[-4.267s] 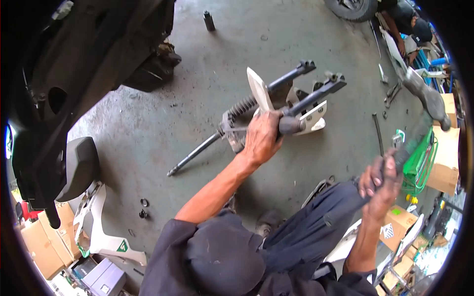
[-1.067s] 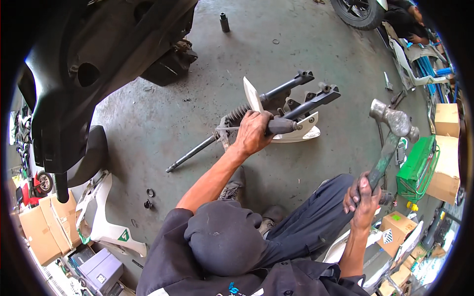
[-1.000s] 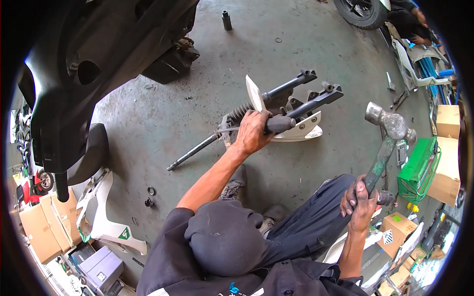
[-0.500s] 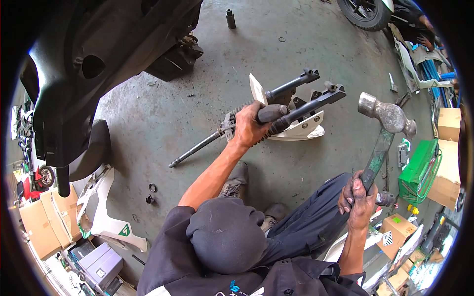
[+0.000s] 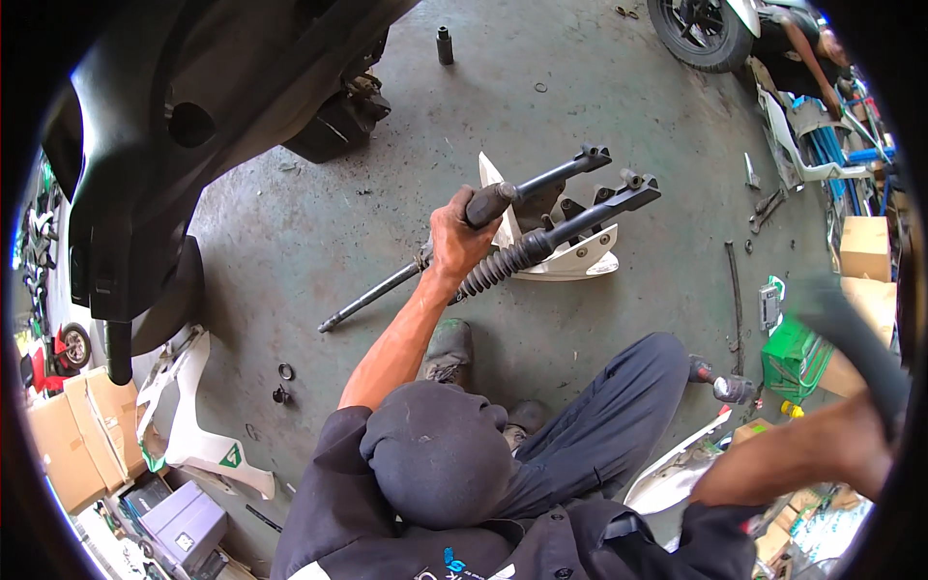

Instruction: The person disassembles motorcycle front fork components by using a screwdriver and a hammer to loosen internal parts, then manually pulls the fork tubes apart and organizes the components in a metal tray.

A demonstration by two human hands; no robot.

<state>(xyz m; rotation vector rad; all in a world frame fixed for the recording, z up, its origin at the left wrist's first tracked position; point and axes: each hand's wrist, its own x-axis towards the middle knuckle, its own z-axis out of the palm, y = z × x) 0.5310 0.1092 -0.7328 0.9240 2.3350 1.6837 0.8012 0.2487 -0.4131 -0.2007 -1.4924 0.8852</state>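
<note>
My left hand (image 5: 458,240) is closed around a thick, dark, round-ended tool handle (image 5: 490,205), at the crown of a motorcycle front fork (image 5: 590,211). The tool's working end is hidden by the hand. The fork lies on the floor, its stem (image 5: 369,298) pointing to the lower left. A ribbed rubber boot (image 5: 503,267) covers one leg, and a white mudguard (image 5: 570,263) sits between the legs. Far to the right, at the picture's rim, my right hand (image 5: 873,454) grips a hammer (image 5: 851,333), smeared by motion and partly cut off.
A large black scooter body (image 5: 145,174) looms at upper left, with a white panel (image 5: 198,416) below it. Right of my knee lie a power tool (image 5: 727,387) and a green metal box (image 5: 795,358). Another person's arm (image 5: 810,63) shows beside a wheel (image 5: 701,34) at upper right.
My right hand has swung the hammer outward to the right rim, away from my knee. My left hand keeps its hold; it and the fork appear slightly further left.
</note>
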